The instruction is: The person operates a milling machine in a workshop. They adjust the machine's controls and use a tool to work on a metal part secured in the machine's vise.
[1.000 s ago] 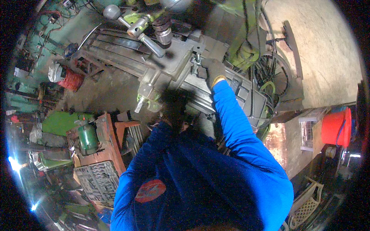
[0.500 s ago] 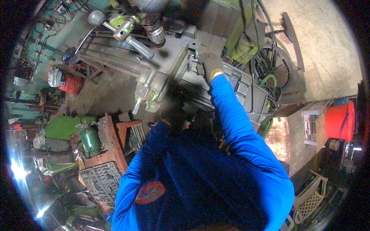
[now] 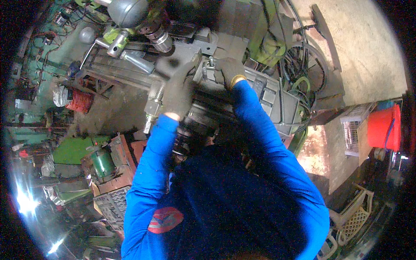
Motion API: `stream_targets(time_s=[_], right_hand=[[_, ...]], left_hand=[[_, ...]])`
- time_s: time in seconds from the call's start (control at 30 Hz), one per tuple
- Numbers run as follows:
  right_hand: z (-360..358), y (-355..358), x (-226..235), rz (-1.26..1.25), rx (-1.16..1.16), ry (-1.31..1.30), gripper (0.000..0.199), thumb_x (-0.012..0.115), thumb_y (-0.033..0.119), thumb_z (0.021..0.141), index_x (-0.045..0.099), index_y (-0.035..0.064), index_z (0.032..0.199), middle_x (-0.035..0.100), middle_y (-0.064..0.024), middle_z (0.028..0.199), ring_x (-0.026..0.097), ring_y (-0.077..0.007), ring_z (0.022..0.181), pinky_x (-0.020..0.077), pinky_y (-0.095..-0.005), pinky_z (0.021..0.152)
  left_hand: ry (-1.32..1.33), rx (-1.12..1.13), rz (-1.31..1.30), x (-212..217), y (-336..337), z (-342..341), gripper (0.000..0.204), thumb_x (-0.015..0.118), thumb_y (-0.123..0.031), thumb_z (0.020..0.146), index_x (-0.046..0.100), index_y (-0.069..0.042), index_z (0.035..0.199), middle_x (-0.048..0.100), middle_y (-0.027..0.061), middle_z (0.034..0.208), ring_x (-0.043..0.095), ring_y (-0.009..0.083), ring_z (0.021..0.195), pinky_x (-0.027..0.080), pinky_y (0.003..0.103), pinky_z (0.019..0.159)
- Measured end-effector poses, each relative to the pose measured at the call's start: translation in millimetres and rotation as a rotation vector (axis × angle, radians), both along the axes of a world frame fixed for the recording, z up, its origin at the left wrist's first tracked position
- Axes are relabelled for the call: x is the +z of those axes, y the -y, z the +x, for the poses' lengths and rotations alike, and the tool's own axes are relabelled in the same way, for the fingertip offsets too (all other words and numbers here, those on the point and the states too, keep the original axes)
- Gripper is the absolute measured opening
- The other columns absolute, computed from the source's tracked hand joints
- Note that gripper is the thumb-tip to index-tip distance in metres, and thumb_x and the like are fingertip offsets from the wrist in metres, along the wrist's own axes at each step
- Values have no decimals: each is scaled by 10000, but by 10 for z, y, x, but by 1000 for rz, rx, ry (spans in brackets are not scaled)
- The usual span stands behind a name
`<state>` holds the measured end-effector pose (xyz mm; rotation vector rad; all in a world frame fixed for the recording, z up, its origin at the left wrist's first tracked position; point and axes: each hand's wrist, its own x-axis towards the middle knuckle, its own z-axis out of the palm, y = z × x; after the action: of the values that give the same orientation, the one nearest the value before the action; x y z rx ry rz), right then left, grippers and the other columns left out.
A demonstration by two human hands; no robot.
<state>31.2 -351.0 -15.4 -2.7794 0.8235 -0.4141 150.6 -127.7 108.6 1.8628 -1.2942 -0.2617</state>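
Note:
Both of my hands wear dark grey gloves and reach over a grey metal machine table (image 3: 173,54). My left hand (image 3: 181,89) is closed over the edge of an upright flat metal plate (image 3: 198,57), most of which it hides. Close by on the right, my right hand (image 3: 229,71) has its fingers curled down beside a small upright bolt (image 3: 211,61); what lies under the fingers is hidden. A threaded screw with a square end (image 3: 154,102) sticks out left of my left wrist. Beyond the hands, a drill chuck (image 3: 161,41) points down toward the table.
A ball-ended lever (image 3: 88,35) and a large round grey knob (image 3: 128,12) stand at the upper left. Black cables (image 3: 281,65) hang on the right, near a wheel (image 3: 310,65). A green gas cylinder (image 3: 102,161) and a socket-set case (image 3: 113,206) lie lower left.
My left hand has risen from near my body, where it was dark and blurred, up to the plate. My right hand stays near the bolt. The view has shifted slightly.

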Motion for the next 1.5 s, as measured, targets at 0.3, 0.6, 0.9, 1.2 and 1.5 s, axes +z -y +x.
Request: stream_targets(time_s=[0.3, 0.6, 0.9, 1.2, 1.5], right_hand=[[179, -8, 139, 43, -62, -35, 177, 730, 259, 890, 828, 201, 1025, 817, -113, 1095, 769, -367, 1064, 613, -504, 901], [365, 186, -1023, 243, -44, 473, 215, 779, 357, 781, 765, 148, 833, 759, -105, 909, 747, -333, 878, 599, -504, 758], [249, 37, -686, 96, -73, 293, 209, 750, 332, 881, 763, 124, 879, 756, -133, 920, 733, -363, 893, 597, -499, 787], [141, 91, -390, 80, -3, 181, 198, 701, 263, 904, 775, 84, 943, 777, -189, 997, 762, -423, 909, 617, -533, 814], [170, 320, -642, 66, 25, 158, 133, 663, 201, 927, 771, 125, 941, 770, -158, 956, 751, -415, 849, 600, -536, 764]], left_hand=[[77, -118, 511, 10, 553, 232, 740, 688, -185, 998, 424, -132, 1688, 615, 327, 1541, 610, 525, 1396, 485, 531, 1186], [-21, -177, 243, -186, 512, -45, 983, 668, 8, 924, 218, -88, 1793, 234, 211, 1853, 220, 385, 1713, 284, 405, 1363], [-375, 84, 507, -299, 480, -152, 818, 736, -126, 995, 356, -75, 1718, 699, 216, 1392, 715, 317, 1081, 587, 454, 943], [-161, -14, 317, -364, 491, -196, 875, 725, -64, 958, 342, -69, 1745, 296, 216, 1812, 289, 404, 1671, 283, 430, 1359], [181, 17, 31, -1094, 553, 13, 918, 804, -147, 916, 379, -110, 1728, 541, 247, 1668, 493, 438, 1562, 410, 472, 1279]])
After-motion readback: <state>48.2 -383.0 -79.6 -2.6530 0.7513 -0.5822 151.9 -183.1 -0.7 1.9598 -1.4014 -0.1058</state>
